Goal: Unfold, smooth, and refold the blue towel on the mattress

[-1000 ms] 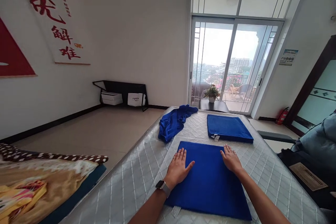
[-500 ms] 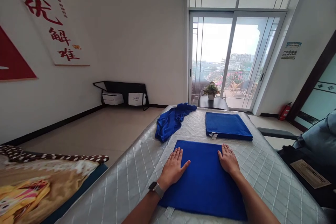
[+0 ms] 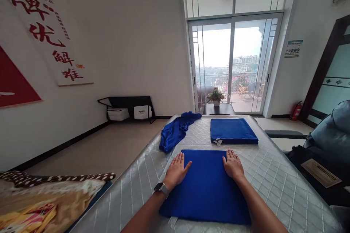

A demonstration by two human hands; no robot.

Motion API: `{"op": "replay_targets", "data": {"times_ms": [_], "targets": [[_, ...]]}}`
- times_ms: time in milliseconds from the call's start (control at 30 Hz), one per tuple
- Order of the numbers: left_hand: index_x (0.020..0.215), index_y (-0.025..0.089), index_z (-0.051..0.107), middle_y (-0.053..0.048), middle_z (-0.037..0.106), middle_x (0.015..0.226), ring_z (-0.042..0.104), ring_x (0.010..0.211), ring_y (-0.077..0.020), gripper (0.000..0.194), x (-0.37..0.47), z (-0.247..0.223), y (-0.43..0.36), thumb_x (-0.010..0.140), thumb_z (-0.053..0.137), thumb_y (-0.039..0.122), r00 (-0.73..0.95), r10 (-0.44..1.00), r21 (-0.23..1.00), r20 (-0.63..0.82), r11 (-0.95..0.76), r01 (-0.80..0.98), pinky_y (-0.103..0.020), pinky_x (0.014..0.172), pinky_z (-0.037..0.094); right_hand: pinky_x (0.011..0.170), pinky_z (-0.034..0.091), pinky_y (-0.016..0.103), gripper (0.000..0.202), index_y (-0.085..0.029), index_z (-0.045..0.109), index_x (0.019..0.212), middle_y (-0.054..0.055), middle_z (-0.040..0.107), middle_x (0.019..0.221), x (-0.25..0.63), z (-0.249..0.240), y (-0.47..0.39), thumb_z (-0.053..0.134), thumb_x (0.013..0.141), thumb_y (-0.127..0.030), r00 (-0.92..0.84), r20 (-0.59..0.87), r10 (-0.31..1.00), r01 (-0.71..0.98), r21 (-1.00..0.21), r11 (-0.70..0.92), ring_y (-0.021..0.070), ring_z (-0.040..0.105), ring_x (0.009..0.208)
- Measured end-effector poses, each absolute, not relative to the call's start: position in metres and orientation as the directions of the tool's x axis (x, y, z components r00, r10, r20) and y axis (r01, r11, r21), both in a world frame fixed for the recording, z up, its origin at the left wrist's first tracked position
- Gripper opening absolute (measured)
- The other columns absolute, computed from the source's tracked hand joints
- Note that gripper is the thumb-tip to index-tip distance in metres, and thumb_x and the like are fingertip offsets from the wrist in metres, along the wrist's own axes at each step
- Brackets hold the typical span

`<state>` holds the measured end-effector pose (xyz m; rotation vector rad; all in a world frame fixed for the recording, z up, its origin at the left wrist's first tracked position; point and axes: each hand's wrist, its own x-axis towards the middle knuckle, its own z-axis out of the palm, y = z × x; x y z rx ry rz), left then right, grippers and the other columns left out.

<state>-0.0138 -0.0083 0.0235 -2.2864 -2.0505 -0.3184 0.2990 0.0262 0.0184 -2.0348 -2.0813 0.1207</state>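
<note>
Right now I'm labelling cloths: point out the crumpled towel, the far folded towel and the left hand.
crumpled towel [image 3: 175,134], head view, middle folds.
far folded towel [image 3: 232,130], head view, top face.
left hand [image 3: 176,169], head view, back.

Quilted silver mattress [image 3: 276,185], flat blue towel [image 3: 205,185] w/ hands pressed on it, folded towel [image 3: 232,131] (far end), crumpled towel [image 3: 175,133]
</note>
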Motion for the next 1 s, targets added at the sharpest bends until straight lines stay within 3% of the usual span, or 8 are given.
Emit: {"op": "replay_targets", "data": {"times_ms": [200, 333, 400, 500, 700, 1000], "targets": [[0.15, 0.012, 0.039, -0.017, 0.043, 0.155, 0.036, 0.145, -0.0262, 0.074, 0.104, 0.035, 0.0, 0.1, 0.016, 0.061, 0.428, 0.869, 0.168, 0.248, -0.473, 0.865, -0.044, 0.118, 0.032, 0.122, 0.01, 0.039, 0.066, -0.008, 0.023, 0.156, 0.011, 0.018, 0.164, 0.3, 0.019, 0.026, 0.025, 0.1, -0.041, -0.015, 0.1, 0.995, 0.98, -0.197, 0.035, 0.0223, 0.013, 0.152], [0.151, 0.016, 0.039, -0.014, 0.046, 0.153, 0.039, 0.144, -0.0241, 0.065, 0.17, 0.03, 0.009, 0.103, 0.017, 0.055, 0.524, 0.798, 0.222, 0.296, -0.591, 0.775, -0.044, 0.119, 0.031, 0.121, 0.011, 0.036, 0.062, -0.009, 0.023, 0.156, 0.008, 0.018, 0.164, 0.305, 0.013, 0.025, 0.026, 0.097, -0.026, -0.061, 0.094, 0.994, 0.988, -0.132, 0.073, 0.0201, 0.013, 0.152], [0.152, 0.015, 0.038, -0.013, 0.044, 0.155, 0.037, 0.145, -0.0234, 0.068, 0.181, 0.027, 0.013, 0.102, 0.014, 0.055, 0.496, 0.824, 0.265, 0.275, -0.561, 0.784, -0.043, 0.12, 0.03, 0.121, 0.011, 0.035, 0.062, -0.01, 0.024, 0.156, 0.007, 0.018, 0.164, 0.307, 0.011, 0.026, 0.026, 0.096, -0.022, -0.063, 0.096, 0.993, 0.991, -0.109, 0.074, 0.0195, 0.013, 0.152], [0.152, 0.014, 0.036, -0.012, 0.04, 0.157, 0.03, 0.148, -0.0224, 0.073, 0.173, 0.024, 0.02, 0.101, 0.01, 0.058, 0.448, 0.862, 0.294, 0.237, -0.503, 0.813, -0.043, 0.122, 0.025, 0.122, 0.011, 0.036, 0.061, -0.01, 0.025, 0.156, 0.009, 0.021, 0.164, 0.305, 0.011, 0.028, 0.026, 0.099, -0.032, -0.059, 0.099, 0.993, 0.992, -0.105, 0.07, 0.0207, 0.014, 0.152], [0.154, 0.016, 0.034, -0.009, 0.034, 0.161, 0.022, 0.151, -0.0233, 0.077, 0.118, 0.021, 0.026, 0.098, 0.009, 0.063, 0.385, 0.901, 0.252, 0.2, -0.428, 0.868, -0.043, 0.124, 0.019, 0.122, 0.01, 0.038, 0.066, -0.008, 0.023, 0.156, 0.01, 0.023, 0.163, 0.3, 0.017, 0.03, 0.022, 0.1, -0.042, -0.024, 0.089, 0.996, 0.99, -0.138, 0.036, 0.021, 0.016, 0.151], [0.153, 0.013, 0.035, -0.011, 0.033, 0.161, 0.02, 0.151, -0.0266, 0.084, 0.016, 0.026, 0.032, 0.096, 0.012, 0.07, 0.186, 0.97, 0.24, 0.154, -0.22, 0.946, -0.046, 0.123, 0.018, 0.122, 0.009, 0.038, 0.066, -0.008, 0.022, 0.157, 0.009, 0.021, 0.164, 0.3, 0.017, 0.03, 0.021, 0.1, -0.042, -0.016, 0.082, 0.997, 0.986, -0.162, 0.029, 0.0198, 0.011, 0.152]]}}
